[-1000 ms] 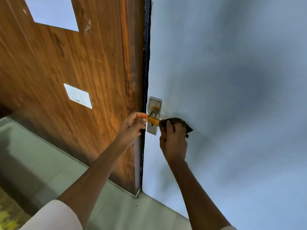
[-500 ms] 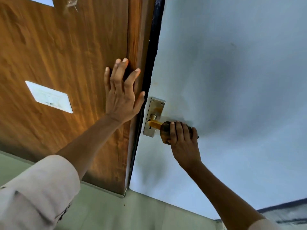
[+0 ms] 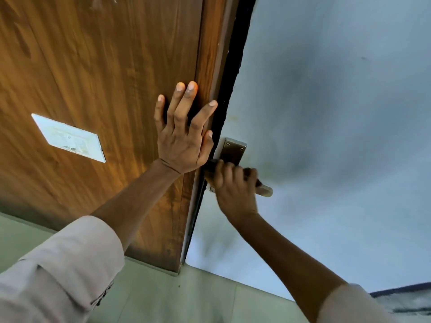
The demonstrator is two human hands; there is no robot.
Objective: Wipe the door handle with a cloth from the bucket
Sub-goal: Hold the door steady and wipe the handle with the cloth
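A metal door handle (image 3: 264,190) sticks out from a steel plate (image 3: 234,151) on the pale blue-grey door (image 3: 326,113). My right hand (image 3: 231,185) is closed around the handle near the plate, with a dark cloth (image 3: 250,171) wrapped under its fingers; only the handle's free end shows. My left hand (image 3: 184,136) lies flat with fingers spread on the brown wooden panel (image 3: 105,78), right at the door's dark edge. The bucket is out of sight.
A white rectangular plate (image 3: 70,138) is fixed on the wooden panel at the left. Pale green floor tiles (image 3: 186,299) run along the bottom. A dark strip (image 3: 401,290) shows at the lower right corner.
My left hand left the handle's base and went up flat onto the wooden panel. My right hand slid with the cloth along the handle toward the plate, uncovering the handle's free end.
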